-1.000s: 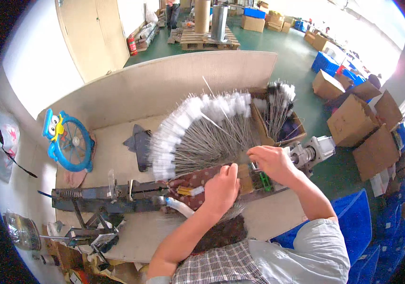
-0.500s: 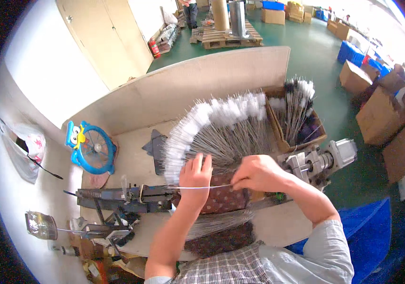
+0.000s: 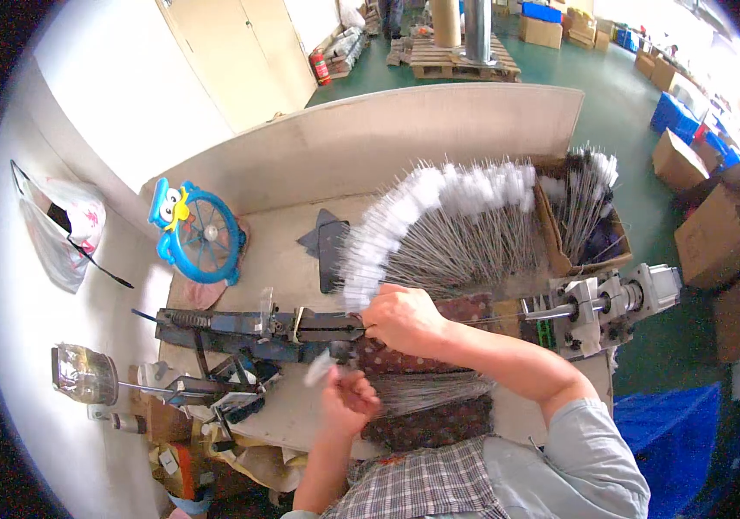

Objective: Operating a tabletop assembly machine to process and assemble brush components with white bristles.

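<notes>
My right hand (image 3: 405, 318) is closed around a thin metal rod at the dark metal machine rail (image 3: 240, 327) that runs across the bench. My left hand (image 3: 348, 402) is lower, near my body, pinching a small white tip piece (image 3: 318, 372). A fan of several thin metal rods with white tips (image 3: 439, 225) lies spread behind my right hand. More rods (image 3: 426, 391) lie on a dark patterned cloth (image 3: 426, 424) under my forearm.
A motor unit (image 3: 612, 303) sits at the rail's right end. A cardboard box of rods (image 3: 586, 216) stands at the back right. A small blue fan (image 3: 197, 233), a dark phone-like slab (image 3: 331, 251), a glass jar (image 3: 84, 374) and a wooden back board (image 3: 370, 138) surround the bench.
My right hand moved left along the rail and closed on the rod there. My left hand dropped away from the rail toward my body with a white tip in it.
</notes>
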`<state>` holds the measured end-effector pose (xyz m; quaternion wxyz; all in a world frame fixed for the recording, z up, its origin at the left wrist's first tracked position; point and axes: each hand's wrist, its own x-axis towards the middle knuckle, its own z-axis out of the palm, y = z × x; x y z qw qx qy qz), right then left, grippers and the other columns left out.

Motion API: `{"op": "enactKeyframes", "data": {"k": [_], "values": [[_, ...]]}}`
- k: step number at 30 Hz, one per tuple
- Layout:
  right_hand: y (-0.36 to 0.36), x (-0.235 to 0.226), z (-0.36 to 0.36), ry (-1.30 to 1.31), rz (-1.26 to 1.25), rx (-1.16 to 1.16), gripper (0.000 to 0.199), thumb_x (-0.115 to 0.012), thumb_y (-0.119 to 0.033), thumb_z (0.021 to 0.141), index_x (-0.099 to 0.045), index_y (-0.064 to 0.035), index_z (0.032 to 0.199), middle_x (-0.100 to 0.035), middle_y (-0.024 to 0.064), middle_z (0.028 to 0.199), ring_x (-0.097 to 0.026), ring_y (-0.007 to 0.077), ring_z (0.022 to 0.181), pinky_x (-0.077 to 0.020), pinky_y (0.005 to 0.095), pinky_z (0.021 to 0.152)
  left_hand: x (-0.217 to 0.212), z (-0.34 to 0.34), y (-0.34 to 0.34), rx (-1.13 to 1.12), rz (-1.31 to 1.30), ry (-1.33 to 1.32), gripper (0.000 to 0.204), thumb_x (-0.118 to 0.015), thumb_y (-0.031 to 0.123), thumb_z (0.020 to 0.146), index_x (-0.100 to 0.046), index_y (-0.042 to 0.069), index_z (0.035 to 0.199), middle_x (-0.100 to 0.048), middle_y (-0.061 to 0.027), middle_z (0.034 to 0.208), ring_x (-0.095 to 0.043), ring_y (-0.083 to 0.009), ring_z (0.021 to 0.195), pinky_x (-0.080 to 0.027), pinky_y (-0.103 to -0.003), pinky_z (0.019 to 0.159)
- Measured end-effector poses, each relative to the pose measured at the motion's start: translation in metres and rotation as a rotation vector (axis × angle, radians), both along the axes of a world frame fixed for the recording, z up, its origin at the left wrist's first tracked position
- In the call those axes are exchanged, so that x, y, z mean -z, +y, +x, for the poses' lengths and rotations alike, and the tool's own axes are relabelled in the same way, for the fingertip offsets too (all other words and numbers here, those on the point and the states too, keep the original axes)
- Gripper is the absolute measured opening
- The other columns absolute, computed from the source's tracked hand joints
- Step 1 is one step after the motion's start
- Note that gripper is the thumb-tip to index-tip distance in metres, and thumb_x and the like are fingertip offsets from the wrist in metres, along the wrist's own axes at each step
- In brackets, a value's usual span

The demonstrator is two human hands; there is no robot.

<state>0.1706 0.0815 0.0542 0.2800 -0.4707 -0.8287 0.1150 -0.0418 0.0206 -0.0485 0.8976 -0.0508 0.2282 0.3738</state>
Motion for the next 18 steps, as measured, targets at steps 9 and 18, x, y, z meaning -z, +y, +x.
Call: {"op": "enactKeyframes", "data": {"k": [9, 18], "values": [[0.002, -0.001, -0.006, -0.189, -0.071, 0.083, 0.013, -0.061, -0.024, 0.069, -0.062, -0.0115, 0.065, -0.061, 0.0043, 0.069, -0.057, 0.0255, 0.079, -0.0482, 0.0402, 0.065, -0.069, 0.047, 0.012, 0.205, 0.835, 1.255, 0.044, -0.061, 0.044, 0.081, -0.068, 0.002, 0.071, -0.062, -0.0088, 0.06, -0.059, -0.0163, 0.055, -0.046, -0.033, 0.055], [-0.016, -0.01, 0.017, 0.069, 0.134, 0.029, 0.009, -0.06, -0.02, 0.075, -0.061, -0.0115, 0.072, -0.059, 0.0031, 0.07, -0.057, 0.0237, 0.078, -0.0477, 0.0376, 0.067, -0.018, 0.047, 0.014, 0.025, 0.869, 1.291, 0.034, -0.065, 0.033, 0.079, -0.064, -0.001, 0.078, -0.062, -0.0056, 0.063, -0.057, -0.0153, 0.056, -0.044, -0.028, 0.054]]}}
